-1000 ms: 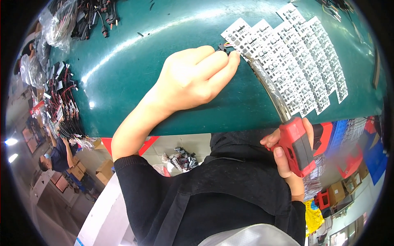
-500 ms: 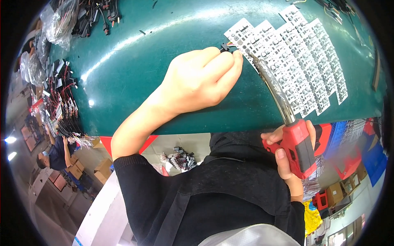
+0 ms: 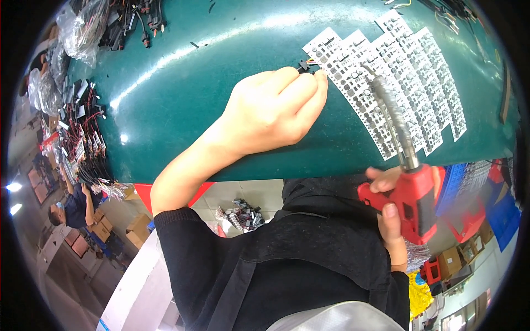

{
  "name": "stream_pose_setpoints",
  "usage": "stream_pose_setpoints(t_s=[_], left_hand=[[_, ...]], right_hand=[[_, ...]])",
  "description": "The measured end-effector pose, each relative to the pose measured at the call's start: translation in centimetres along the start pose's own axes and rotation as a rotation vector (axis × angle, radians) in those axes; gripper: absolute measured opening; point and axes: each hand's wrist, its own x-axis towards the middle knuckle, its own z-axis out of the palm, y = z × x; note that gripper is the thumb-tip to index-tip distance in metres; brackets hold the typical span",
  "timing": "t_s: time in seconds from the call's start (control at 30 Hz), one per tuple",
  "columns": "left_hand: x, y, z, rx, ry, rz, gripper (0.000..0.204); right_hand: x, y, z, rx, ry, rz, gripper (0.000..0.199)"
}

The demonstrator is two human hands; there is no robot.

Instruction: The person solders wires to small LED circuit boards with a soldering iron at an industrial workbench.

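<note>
My left hand (image 3: 273, 110) is closed in a pinch at the left edge of the white circuit board panels (image 3: 422, 77). From its fingertips sticks out a small black connector (image 3: 303, 66), whose thin coloured wires reach the edge of the boards. My right hand (image 3: 391, 218) is wrapped round the handle of a red soldering gun (image 3: 417, 198). Its long metal barrel points up and away over the panels, with the tip to the right of my left fingers. Whether the tip touches a board, I cannot tell. The gun looks slightly blurred.
Bundles of black and red wired parts (image 3: 88, 132) lie along the left of the green table (image 3: 176, 116). Plastic bags (image 3: 83, 36) and black cables (image 3: 146, 22) are at the far left. Loose wires (image 3: 450, 19) lie at the far right. Another person (image 3: 72, 212) works at the left.
The soldering gun has moved right, and its tip has gone from beside my left fingers to farther over the boards. My left hand has hardly moved.
</note>
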Motion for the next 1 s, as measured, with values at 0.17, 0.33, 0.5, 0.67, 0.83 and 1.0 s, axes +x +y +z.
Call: stream_pose_setpoints(t_s=[0.17, 0.33, 0.5, 0.67, 0.83, 1.0], left_hand=[[0.2, 0.0, -0.1, -0.007, -0.006, 0.001, 0.033], [0.0, 0.0, -0.2, -0.058, -0.044, -0.1, 0.033], [-0.3, -1.0, 0.6, -0.207, 0.009, -0.15, 0.031], [-0.2, -2.8, 0.3, -0.309, -0.062, 0.002, 0.03], [0.3, -2.9, 0.2, -0.413, -0.094, -0.014, 0.028], [1.0, -0.9, -0.6, -0.286, -0.163, -0.204, 0.028]], right_hand=[[1.2, 0.6, -0.2, 0.111, 0.071, -0.093, 0.085], [1.3, 0.7, 0.0, 0.181, 0.097, -0.048, 0.086], [1.6, 1.0, -0.3, 0.199, 0.063, -0.07, 0.086], [1.7, 1.2, -0.7, 0.261, 0.03, -0.058, 0.086], [1.9, 0.9, -0.9, 0.268, 0.039, -0.038, 0.084], [1.9, 1.0, -1.0, 0.259, 0.018, -0.054, 0.083]])
